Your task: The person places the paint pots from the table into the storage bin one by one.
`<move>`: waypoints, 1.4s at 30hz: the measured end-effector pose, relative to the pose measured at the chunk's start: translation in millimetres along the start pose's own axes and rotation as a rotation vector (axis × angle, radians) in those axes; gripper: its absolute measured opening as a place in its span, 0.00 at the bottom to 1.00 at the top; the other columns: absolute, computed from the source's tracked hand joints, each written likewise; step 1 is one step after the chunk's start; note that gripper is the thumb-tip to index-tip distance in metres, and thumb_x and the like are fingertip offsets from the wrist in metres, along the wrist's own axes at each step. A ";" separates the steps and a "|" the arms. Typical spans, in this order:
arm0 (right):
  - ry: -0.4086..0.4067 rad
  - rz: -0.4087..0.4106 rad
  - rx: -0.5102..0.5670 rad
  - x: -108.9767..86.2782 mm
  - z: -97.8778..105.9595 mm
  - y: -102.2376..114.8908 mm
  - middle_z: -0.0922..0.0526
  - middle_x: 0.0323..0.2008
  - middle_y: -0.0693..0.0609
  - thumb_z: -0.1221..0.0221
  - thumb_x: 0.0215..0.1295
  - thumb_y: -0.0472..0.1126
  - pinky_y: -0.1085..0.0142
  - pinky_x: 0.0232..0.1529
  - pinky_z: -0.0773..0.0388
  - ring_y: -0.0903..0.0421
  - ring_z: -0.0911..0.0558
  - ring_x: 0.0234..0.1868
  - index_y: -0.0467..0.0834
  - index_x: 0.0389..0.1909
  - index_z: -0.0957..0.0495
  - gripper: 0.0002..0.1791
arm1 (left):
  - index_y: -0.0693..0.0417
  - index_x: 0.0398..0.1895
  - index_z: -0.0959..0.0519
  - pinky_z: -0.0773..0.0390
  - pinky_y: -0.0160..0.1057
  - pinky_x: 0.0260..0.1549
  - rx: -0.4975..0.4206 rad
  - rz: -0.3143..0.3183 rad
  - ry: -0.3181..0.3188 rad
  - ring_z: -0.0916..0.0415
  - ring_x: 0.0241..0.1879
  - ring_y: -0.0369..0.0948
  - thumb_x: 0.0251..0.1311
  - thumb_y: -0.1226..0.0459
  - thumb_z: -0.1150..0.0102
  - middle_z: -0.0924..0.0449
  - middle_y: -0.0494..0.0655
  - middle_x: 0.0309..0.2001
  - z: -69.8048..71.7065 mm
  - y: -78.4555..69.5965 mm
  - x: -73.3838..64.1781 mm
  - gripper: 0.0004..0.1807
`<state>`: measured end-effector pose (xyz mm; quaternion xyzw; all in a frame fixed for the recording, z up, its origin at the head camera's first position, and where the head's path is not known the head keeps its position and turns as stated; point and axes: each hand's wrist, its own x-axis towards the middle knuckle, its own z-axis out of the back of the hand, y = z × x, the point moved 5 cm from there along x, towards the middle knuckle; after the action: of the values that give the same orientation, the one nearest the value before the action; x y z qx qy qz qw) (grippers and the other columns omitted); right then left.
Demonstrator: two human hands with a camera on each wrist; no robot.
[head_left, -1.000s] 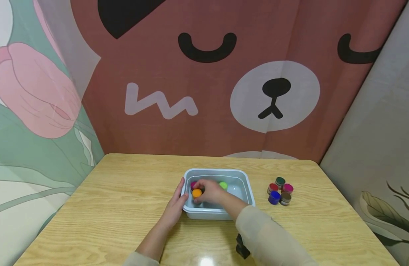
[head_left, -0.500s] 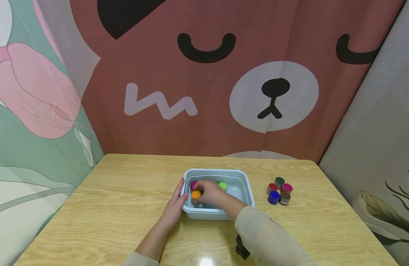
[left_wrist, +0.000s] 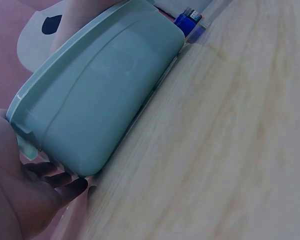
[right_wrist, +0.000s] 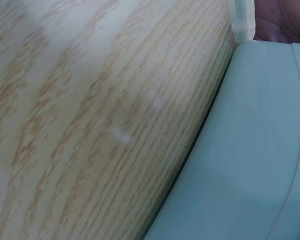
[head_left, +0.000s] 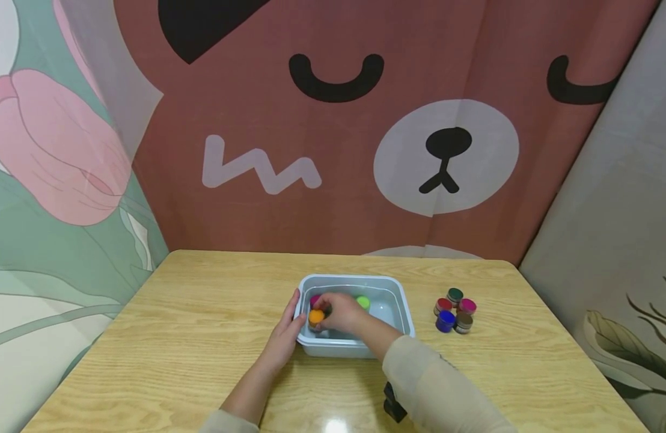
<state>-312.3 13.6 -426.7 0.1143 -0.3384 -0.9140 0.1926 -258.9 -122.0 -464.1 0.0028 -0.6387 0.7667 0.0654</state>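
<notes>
A pale blue plastic bin [head_left: 387, 350] stands on the wooden table. My left hand [head_left: 281, 334] holds its left end, thumb at the rim; the left wrist view shows the fingers [left_wrist: 72, 191] against the lower corner of the bin. Inside the bin, my right hand [head_left: 341, 313] pinches a small paint pot with an orange lid [head_left: 316, 317] near the left wall. Behind those fingers a magenta-lidded pot [head_left: 314, 299] shows in part. Another pot with a bright green lid [head_left: 363, 302] sits beyond the right hand. The right wrist view shows mostly the bin's outer wall [right_wrist: 240, 150].
Right of the bin, several small paint pots stand bunched together, with dark green [head_left: 455, 294], red [head_left: 443, 307], pink [head_left: 467, 306], blue [head_left: 445, 321] and brown [head_left: 463, 323] lids. A black object [head_left: 394, 403] shows beside the right sleeve. Printed curtains hang behind the table.
The orange-lidded pot has shifted slightly left inside the bin, toward its left wall, at the right hand's fingertips. The left hand and the bin have stayed in place.
</notes>
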 end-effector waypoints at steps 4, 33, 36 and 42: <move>-0.008 0.004 0.005 0.2 -0.2 -0.6 0.15 0.42 0.51 0.26 0.48 0.37 0.54 0.58 0.23 0.54 0.20 0.46 0.44 0.43 0.19 0.19 | 0.47 0.79 0.52 0.58 0.64 0.74 0.000 0.002 0.001 0.60 0.78 0.57 0.74 0.62 0.58 0.56 0.55 0.79 -0.5 0.1 -1.1 0.33; -0.064 0.004 0.223 -27.1 46.2 -7.1 0.17 0.45 0.46 0.35 0.62 0.40 0.63 0.39 0.16 0.52 0.17 0.44 0.37 0.53 0.22 0.19 | 0.44 0.79 0.52 0.60 0.65 0.73 -0.017 0.032 0.005 0.63 0.78 0.56 0.74 0.59 0.59 0.58 0.52 0.80 0.0 4.1 -0.1 0.33; -0.085 -0.007 0.217 -32.8 58.8 -10.1 0.17 0.47 0.46 0.36 0.63 0.42 0.60 0.44 0.16 0.52 0.17 0.46 0.39 0.55 0.22 0.20 | 0.44 0.79 0.52 0.60 0.64 0.73 -0.015 0.033 0.004 0.63 0.78 0.57 0.74 0.60 0.59 0.58 0.52 0.80 -0.2 3.5 0.5 0.33; -0.129 -0.037 0.226 -43.8 83.0 -25.8 0.18 0.51 0.45 0.37 0.64 0.45 0.57 0.49 0.17 0.51 0.18 0.50 0.42 0.57 0.23 0.22 | 0.45 0.79 0.52 0.59 0.65 0.73 0.007 0.030 -0.006 0.61 0.78 0.58 0.73 0.60 0.59 0.57 0.53 0.79 0.3 3.0 1.7 0.33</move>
<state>-308.2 98.1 -378.6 0.0823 -0.4488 -0.8788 0.1396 -260.9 -122.7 -466.8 -0.0043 -0.6360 0.7699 0.0518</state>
